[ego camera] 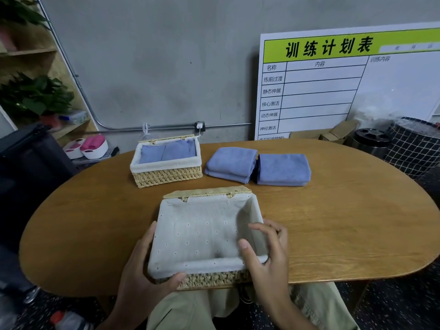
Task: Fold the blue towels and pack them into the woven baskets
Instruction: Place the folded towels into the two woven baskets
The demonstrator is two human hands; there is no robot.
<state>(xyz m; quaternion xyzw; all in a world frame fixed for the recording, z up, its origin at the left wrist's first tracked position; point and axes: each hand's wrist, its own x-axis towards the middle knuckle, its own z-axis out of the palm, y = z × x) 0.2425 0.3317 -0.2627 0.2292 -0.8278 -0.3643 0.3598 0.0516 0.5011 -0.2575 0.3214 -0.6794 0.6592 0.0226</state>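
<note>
At the lower middle of the frame the near basket (pixel 209 236) sits right at the front edge of the surface (pixel 333 234), its front wall overhanging toward the person's lap. That is the main risk: a tug toward the body could tip it off the edge, and it has nothing inside to weigh it down, only its white cloth lining.

The left hand (pixel 142 270) grips the basket's left front corner, thumb curled over the woven front and fingers wrapped along the side. The right hand (pixel 266 248) holds the right rim, thumb inside against the lining and fingers curled over the outside wall. The loose lining could bunch or pull away under that thumb, leaving a poor bed for the towels.

At the upper left of the surface stands the far basket (pixel 166 163), already holding folded blue cloth, two pieces side by side as far as I can tell. Just right of it lie the left stack of towels (pixel 231 164) and the right stack of towels (pixel 283 169), folded, touching each other, and well apart from the near basket. Carried carelessly over that gap, a stack could unfold.
</note>
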